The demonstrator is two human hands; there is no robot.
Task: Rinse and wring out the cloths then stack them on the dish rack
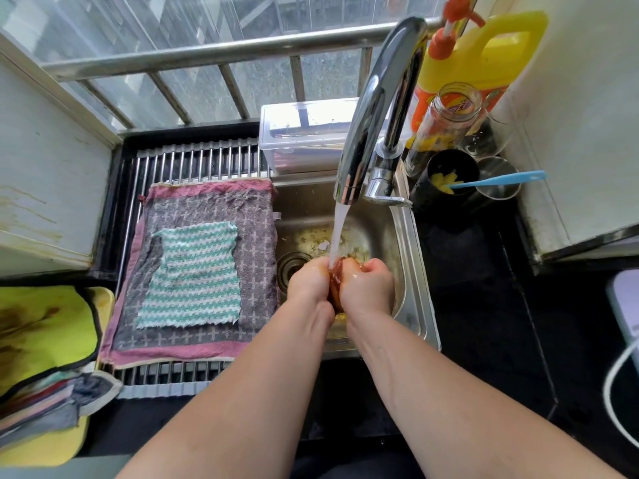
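Note:
A small reddish-brown cloth [337,275] is bunched between my left hand [308,282] and my right hand [369,285], both closed tightly on it over the steel sink [411,264]. Water runs from the chrome faucet [371,108] straight onto the cloth. On the dish rack [193,160] to the left lies a flat grey-and-pink towel [256,243], with a teal-and-white striped cloth [193,274] spread on top of it.
A pile of yellow and striped cloths [45,344] sits at the left edge. Behind the sink stand a clear plastic box [301,136], a yellow detergent jug [484,53], a jar [446,119] and a black cup with a blue utensil [498,179]. A white cable [615,378] is at the right.

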